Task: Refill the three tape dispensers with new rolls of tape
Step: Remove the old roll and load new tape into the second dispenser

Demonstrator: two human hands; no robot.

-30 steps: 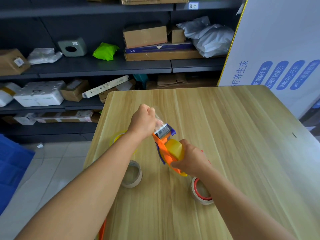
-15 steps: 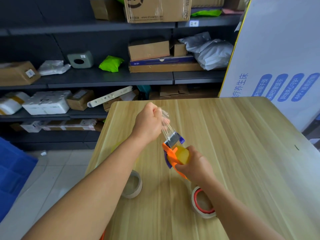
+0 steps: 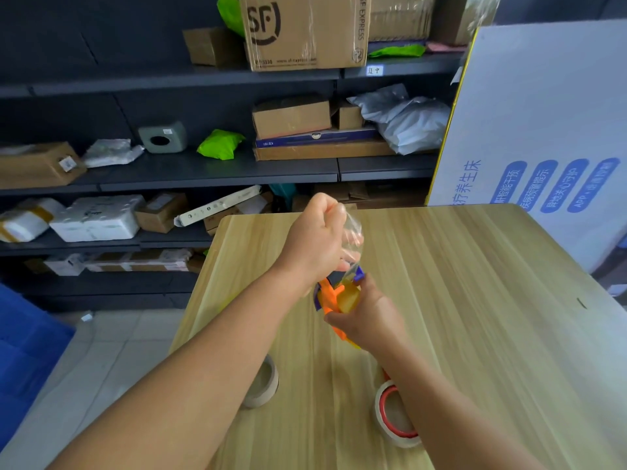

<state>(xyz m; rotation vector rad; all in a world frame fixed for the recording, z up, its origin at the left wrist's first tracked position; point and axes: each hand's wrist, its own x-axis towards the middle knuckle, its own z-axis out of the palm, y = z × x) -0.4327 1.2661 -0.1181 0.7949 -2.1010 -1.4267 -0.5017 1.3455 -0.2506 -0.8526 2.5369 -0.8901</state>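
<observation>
An orange and blue tape dispenser (image 3: 328, 297) with a yellowish roll of tape (image 3: 349, 295) in it is held above the wooden table (image 3: 475, 317). My right hand (image 3: 369, 317) grips the dispenser and roll from below right. My left hand (image 3: 317, 242) is a fist just above the dispenser's front, pinching a strip of clear tape (image 3: 353, 240) pulled up from the roll. A tape roll with a brown core (image 3: 263, 385) lies on the table under my left forearm. A white roll with a red core (image 3: 395, 415) lies beside my right forearm.
Dark shelves (image 3: 220, 171) with cardboard boxes, grey bags and green parcels stand behind the table. A white printed board (image 3: 543, 130) leans at the right. The table's left edge drops to a tiled floor (image 3: 95, 351) with a blue bin (image 3: 23, 351).
My left hand has pulled the clear tape strip further out and upward from the dispenser. The camera has tilted up, so both hands sit lower in view.
</observation>
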